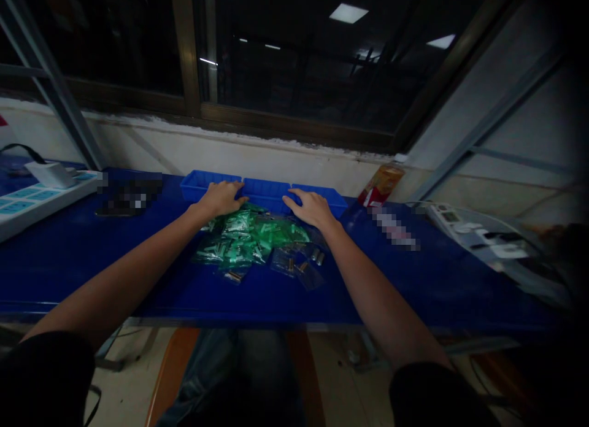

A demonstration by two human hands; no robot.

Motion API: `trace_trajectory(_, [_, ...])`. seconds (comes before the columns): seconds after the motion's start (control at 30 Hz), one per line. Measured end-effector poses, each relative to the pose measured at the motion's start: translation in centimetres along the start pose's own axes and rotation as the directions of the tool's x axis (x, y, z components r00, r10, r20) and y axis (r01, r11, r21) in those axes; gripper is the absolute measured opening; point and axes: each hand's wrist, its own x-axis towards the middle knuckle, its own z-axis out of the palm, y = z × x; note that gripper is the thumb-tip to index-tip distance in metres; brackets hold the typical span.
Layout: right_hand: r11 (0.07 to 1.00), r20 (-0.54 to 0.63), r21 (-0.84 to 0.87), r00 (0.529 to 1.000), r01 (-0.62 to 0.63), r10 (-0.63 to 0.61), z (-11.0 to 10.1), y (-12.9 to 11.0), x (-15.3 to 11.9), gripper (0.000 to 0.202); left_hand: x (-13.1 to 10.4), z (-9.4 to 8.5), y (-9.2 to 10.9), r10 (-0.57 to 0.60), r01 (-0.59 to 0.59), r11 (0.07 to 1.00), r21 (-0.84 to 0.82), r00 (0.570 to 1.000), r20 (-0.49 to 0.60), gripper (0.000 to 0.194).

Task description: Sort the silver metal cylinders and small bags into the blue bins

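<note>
My left hand (pixel 222 198) lies at the left part of a long blue plastic bin (pixel 265 188), its fingers stretched over the front rim and the thumb apart. Over the bin's right part, my right hand (pixel 313 207) has its fingers extended in the same way. Neither hand shows anything held between its fingers. Just in front of the bin, between my forearms, is a heap of small clear and green plastic bags (pixel 248 234) with small parts inside. A few clear bags with small metal cylinders (pixel 301 267) lie at the heap's right front.
A white power strip (pixel 43 200) with a plug runs along the left of the blue table (pixel 179 286). A dark, partly blurred object (pixel 129 197) lies nearby. At the right are a bottle with a red label (pixel 381 184) and a white device with cables (pixel 478 230). A window stands behind.
</note>
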Motion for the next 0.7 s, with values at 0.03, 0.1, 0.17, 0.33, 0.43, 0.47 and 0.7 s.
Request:
trace_trajectory(0.03, [1.000,0.002,-0.001,1.000,-0.005,0.005,0.0,-0.1,-0.1,0.060,-0.1,-0.1,0.1,-0.013,0.013,1.000,-0.009,1.000,-0.006,0.057])
trace_trajectory(0.1, [1.000,0.011,-0.001,1.000,-0.008,0.008,-0.1,-0.3,-0.2,0.061,-0.3,-0.1,0.2,-0.036,0.036,0.999,-0.037,0.999,-0.010,0.058])
trace_trajectory(0.17, [1.000,0.026,0.004,1.000,-0.008,0.008,-0.2,-0.4,-0.3,0.062,-0.4,0.0,0.2,-0.055,0.054,0.996,-0.075,0.998,-0.013,0.056])
trace_trajectory(0.33, [0.999,0.039,0.037,0.999,0.009,-0.010,-0.2,-0.2,0.0,0.063,-0.6,0.0,0.0,0.005,-0.036,0.991,-0.131,0.973,-0.232,0.047])
trace_trajectory(0.43, [0.996,0.021,0.062,0.998,0.059,-0.060,-0.1,-0.1,0.2,0.060,-0.8,-0.5,0.3,0.163,-0.217,0.970,-0.112,0.917,-0.365,0.042])
trace_trajectory(0.47, [0.995,-0.004,0.058,0.997,0.082,-0.082,-0.1,-0.1,0.2,0.058,-0.9,-0.7,0.5,0.214,-0.273,0.956,-0.108,0.901,-0.378,0.040])
trace_trajectory(0.7, [0.985,-0.314,0.013,0.936,0.173,-0.161,-0.7,-1.8,-0.1,0.045,-2.2,-1.4,2.1,0.322,-0.343,0.939,-0.016,0.897,-0.303,0.031])
